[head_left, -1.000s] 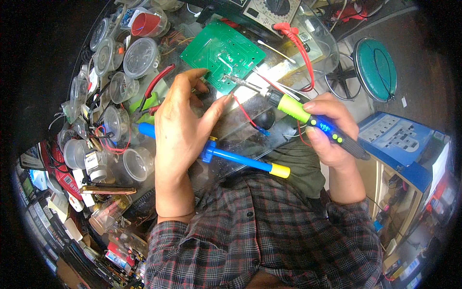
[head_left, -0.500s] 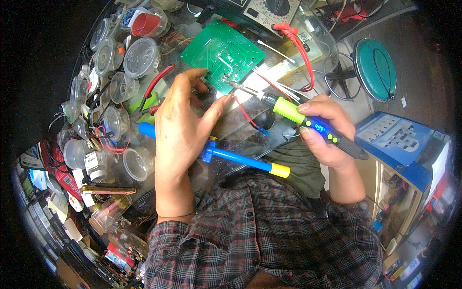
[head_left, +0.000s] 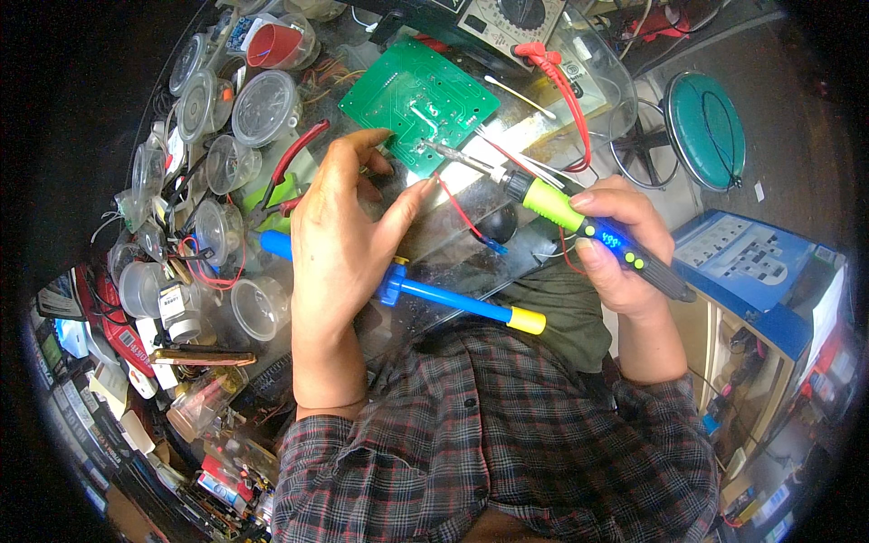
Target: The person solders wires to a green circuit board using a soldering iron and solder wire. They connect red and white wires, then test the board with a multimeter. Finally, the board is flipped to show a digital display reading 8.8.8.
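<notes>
A green circuit board (head_left: 380, 95) lies tilted at the far middle, its solder side up. My left hand (head_left: 342, 213) grips the board's near corner, the fingertips on its left edge and the thumb by its lower tip. In my right hand (head_left: 625, 231) is a green and black soldering iron (head_left: 552, 204) with a lit blue display. The iron's metal tip meets the board near its close corner. Beneath my left wrist lies a blue solder sucker (head_left: 453, 300) with a yellow end, partly covered by the hand.
Red-handled pliers (head_left: 294, 158) and several clear plastic tubs (head_left: 262, 109) crowd the left side. Beyond the board stands a multimeter (head_left: 511, 23) with red leads (head_left: 575, 109). A cotton swab (head_left: 520, 97) lies right of the board. Further right are a green round stool (head_left: 706, 131) and a blue box (head_left: 756, 258).
The soldering iron's tip has slid slightly left across the board, while my right hand and the handle have shifted a little right and down. My left hand and the board stay put.
</notes>
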`<action>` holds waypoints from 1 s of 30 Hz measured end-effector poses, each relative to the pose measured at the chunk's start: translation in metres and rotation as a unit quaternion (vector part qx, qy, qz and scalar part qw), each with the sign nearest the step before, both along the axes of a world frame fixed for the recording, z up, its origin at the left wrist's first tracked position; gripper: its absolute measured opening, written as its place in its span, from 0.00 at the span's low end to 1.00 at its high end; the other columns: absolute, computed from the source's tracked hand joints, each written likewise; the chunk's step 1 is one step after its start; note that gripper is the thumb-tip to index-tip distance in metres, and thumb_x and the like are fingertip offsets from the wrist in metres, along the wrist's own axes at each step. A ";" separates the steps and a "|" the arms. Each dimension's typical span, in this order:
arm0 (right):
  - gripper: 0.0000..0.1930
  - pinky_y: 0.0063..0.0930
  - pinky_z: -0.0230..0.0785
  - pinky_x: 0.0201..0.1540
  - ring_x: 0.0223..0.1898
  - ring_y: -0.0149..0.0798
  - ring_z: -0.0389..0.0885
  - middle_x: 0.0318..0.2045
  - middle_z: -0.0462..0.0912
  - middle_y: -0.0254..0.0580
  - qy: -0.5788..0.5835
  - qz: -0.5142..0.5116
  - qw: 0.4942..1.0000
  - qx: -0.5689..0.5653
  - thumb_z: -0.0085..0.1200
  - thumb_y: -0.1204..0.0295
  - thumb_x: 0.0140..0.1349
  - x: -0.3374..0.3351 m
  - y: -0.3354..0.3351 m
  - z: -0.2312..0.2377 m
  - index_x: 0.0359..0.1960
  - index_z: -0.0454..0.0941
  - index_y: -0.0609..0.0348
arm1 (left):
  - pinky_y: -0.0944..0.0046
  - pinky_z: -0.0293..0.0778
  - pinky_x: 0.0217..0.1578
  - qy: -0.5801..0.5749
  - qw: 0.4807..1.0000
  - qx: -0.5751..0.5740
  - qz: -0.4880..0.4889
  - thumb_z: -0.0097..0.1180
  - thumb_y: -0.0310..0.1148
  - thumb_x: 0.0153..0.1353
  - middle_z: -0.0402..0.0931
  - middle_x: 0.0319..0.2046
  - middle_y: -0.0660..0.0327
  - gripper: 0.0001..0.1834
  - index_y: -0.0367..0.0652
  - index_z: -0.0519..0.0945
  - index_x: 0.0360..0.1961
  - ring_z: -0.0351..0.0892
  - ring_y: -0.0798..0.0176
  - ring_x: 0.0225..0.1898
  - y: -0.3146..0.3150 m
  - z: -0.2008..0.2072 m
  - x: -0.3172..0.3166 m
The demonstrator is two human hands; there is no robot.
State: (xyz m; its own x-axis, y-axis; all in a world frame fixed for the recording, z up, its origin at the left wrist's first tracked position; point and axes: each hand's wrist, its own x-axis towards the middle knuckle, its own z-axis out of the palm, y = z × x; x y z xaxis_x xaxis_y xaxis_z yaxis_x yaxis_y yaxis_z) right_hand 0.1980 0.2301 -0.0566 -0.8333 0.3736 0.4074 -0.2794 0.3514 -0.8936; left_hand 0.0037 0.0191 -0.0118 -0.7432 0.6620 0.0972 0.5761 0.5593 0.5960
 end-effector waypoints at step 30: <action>0.17 0.38 0.74 0.50 0.45 0.45 0.80 0.46 0.81 0.50 -0.025 -0.348 0.896 0.274 0.61 0.70 0.73 0.066 0.052 0.011 0.60 0.77 0.59 | 0.67 0.76 0.36 -0.056 0.987 0.139 0.060 0.73 0.30 0.65 0.83 0.33 0.58 0.19 0.38 0.79 0.52 0.79 0.67 0.32 -0.002 0.000 0.002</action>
